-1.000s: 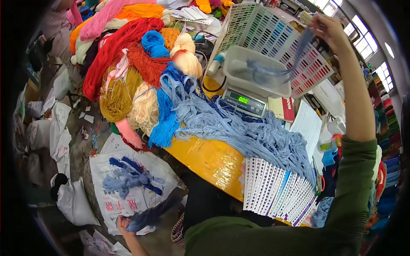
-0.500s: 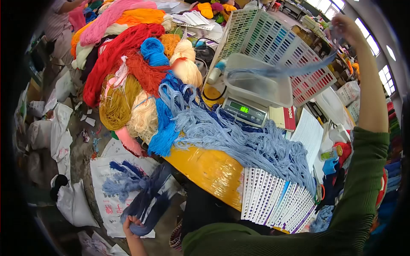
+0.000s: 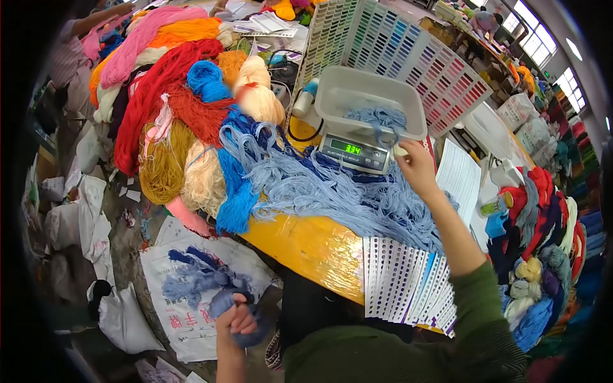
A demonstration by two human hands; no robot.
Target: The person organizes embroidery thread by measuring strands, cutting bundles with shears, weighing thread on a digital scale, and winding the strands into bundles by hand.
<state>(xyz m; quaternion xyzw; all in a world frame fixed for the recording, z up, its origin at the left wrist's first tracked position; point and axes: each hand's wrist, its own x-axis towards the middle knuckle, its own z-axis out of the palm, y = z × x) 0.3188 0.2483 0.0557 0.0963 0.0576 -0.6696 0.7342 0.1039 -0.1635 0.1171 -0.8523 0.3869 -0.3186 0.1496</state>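
Observation:
At the lower left, my left hand [image 3: 237, 319] is closed round a bundle of blue-grey yarn [image 3: 223, 302], above a white sack with red print [image 3: 185, 322] and a small heap of blue yarn [image 3: 198, 281]. My right hand [image 3: 415, 165] is by the front right corner of a translucent tub [image 3: 408, 121], its fingers pressed together at a yarn end hanging over the rim. Light blue yarn [image 3: 377, 117] lies in the tub. The tub stands on a digital scale [image 3: 355, 153] reading about 334. Long light blue skeins [image 3: 319, 195] lie in front of it.
Colourful skeins [image 3: 163, 70] are piled at the left of the yellow table [image 3: 306, 249]. Behind the tub stands a colour chart panel [image 3: 415, 64]. Punched cards [image 3: 405, 281] lie at the front edge. More yarn [image 3: 536, 242] hangs at the right. Part of another person [image 3: 73, 51] shows at upper left.
My right hand has come down from the upper right to the tub, and yarn now lies in it. My left hand has moved right and up with its yarn. The scale reading has changed.

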